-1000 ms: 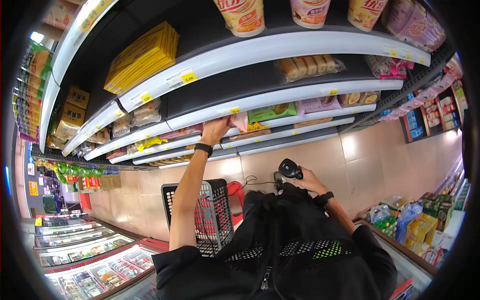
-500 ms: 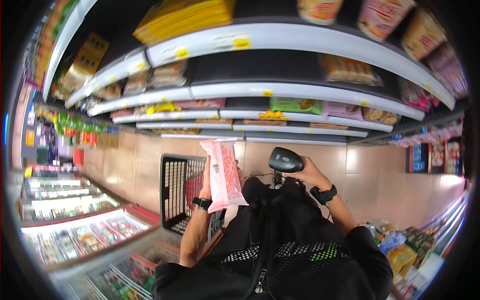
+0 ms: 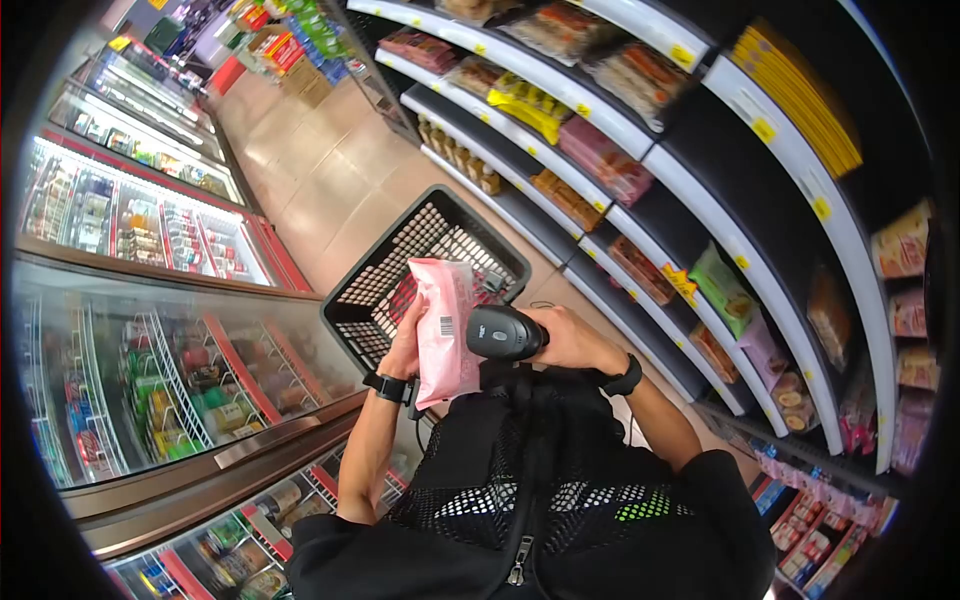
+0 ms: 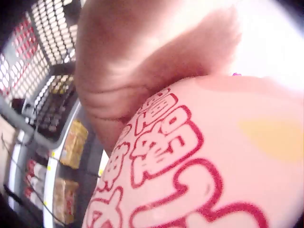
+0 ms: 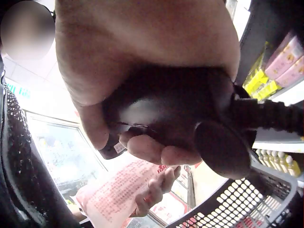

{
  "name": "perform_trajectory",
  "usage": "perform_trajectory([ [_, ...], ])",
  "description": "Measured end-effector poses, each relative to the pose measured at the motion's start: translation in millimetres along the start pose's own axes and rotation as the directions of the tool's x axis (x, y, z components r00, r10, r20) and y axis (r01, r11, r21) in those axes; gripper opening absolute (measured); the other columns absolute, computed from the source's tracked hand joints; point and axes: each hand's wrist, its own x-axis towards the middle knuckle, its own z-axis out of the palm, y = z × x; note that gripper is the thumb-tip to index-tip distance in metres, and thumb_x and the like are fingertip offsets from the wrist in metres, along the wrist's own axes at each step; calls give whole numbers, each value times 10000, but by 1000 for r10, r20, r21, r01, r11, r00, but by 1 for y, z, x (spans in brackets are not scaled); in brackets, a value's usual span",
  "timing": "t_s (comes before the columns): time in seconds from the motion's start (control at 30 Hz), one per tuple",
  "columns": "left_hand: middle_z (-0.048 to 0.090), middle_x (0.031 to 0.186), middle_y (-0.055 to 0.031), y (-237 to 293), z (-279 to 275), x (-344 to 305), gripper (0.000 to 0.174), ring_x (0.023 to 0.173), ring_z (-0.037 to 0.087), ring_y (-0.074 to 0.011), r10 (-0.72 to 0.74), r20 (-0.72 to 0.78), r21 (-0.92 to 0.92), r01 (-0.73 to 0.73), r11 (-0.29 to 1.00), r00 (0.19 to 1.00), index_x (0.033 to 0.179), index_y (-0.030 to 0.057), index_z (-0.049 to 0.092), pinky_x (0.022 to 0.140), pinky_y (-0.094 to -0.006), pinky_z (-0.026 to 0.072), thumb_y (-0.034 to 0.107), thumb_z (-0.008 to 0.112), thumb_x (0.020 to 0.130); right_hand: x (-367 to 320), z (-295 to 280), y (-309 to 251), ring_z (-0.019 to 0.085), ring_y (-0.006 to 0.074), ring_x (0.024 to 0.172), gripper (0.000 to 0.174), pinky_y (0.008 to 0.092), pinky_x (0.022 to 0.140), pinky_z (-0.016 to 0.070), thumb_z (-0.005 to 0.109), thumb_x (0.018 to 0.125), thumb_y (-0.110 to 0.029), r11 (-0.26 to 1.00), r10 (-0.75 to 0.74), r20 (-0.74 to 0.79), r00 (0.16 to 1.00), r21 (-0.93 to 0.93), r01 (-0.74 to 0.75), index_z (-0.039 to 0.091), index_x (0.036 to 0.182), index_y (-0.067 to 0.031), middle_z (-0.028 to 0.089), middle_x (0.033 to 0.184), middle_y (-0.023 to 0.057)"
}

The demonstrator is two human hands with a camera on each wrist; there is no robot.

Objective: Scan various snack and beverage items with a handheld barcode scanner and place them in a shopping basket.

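In the head view my left hand [image 3: 402, 345] grips a pink plastic packet [image 3: 445, 345] by its left side. The barcode on the packet faces up. Large red lettering covers the packet's other face [image 4: 161, 156] in the left wrist view. My right hand [image 3: 578, 340] holds a black handheld barcode scanner [image 3: 505, 333], its head close beside the packet's right edge. Fingers [image 5: 145, 149] curl round the scanner handle [image 5: 166, 104] in the right wrist view, with a coiled cable [image 5: 270, 114] leaving its end.
A dark shopping basket [image 3: 500, 255] with red items inside stands beyond the packet. Shelves [image 3: 690, 210] of packaged baked goods run along the right. Glass-topped freezers [image 3: 215, 355] line the left side. Tiled floor [image 3: 340, 165] lies between them.
My left hand took the pink packet off the shelf and brought it in front of my body. The scanner moved left, up against the packet's side. My view turned left towards the freezers.
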Motion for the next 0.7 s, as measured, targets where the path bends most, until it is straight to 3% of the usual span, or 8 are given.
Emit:
perform_trajectory([
  [0.1,538,1277,-134,22,-40,-7,708,1123,562,-228,26,-83,205,-9,979,996,1382,16,362,985,-359,450,439,619,876,12,12,6,659,292,926,637,354,838,497,780,627,-106,999,34,2,999,39,-34,572,1226,-47,676,1018,164],
  [0.13,536,1276,-131,32,-46,-3,726,1136,548,-222,118,-88,479,-62,875,989,1384,8,354,989,-348,437,432,636,865,13,17,14,659,292,926,637,354,838,497,780,627,-106,998,46,-2,999,38,-46,572,1226,-47,676,1018,164],
  [0.2,527,1280,-145,55,-59,16,804,1182,500,-210,85,-31,815,-24,580,996,1375,-20,345,995,-332,403,434,696,812,8,27,29,660,341,874,545,382,763,504,785,686,-203,997,49,-115,992,67,-41,587,1170,-48,674,946,187],
  [0.23,570,1218,-194,57,-73,34,829,1126,565,-268,147,-15,957,-28,288,989,1343,0,379,957,-368,436,496,711,768,3,31,31,660,341,874,545,382,763,504,785,686,-203,995,71,-127,989,72,-62,587,1170,-48,674,946,187],
  [0.3,607,1134,-240,58,-87,66,850,1042,615,-349,112,-51,991,64,-117,992,1306,18,410,894,-412,475,561,708,723,-8,38,36,649,350,909,538,388,784,497,775,694,-195,975,221,-208,953,76,-210,584,1174,-46,667,959,199],
  [0.37,618,1111,-252,31,-135,117,863,1001,618,-400,120,7,953,30,-302,993,1339,78,379,841,-472,492,583,688,711,-25,48,40,644,354,918,537,386,789,495,770,699,-193,954,300,-253,920,90,-287,581,1175,-34,663,968,200],
  [0.57,632,1065,-229,-37,-223,214,800,968,629,-397,40,-172,927,175,-332,984,1320,101,395,810,-486,512,534,689,715,-85,77,42,654,266,988,554,353,853,490,777,735,-153,828,559,-408,721,242,-505,552,1213,15,663,1048,189],
  [0.7,593,1133,-228,-60,-246,264,536,983,620,-409,69,-194,909,206,-362,978,1262,100,432,826,-503,502,326,631,819,-106,95,42,644,199,978,560,340,854,492,781,736,-137,651,759,-332,560,412,-638,551,1222,21,671,1059,170],
])
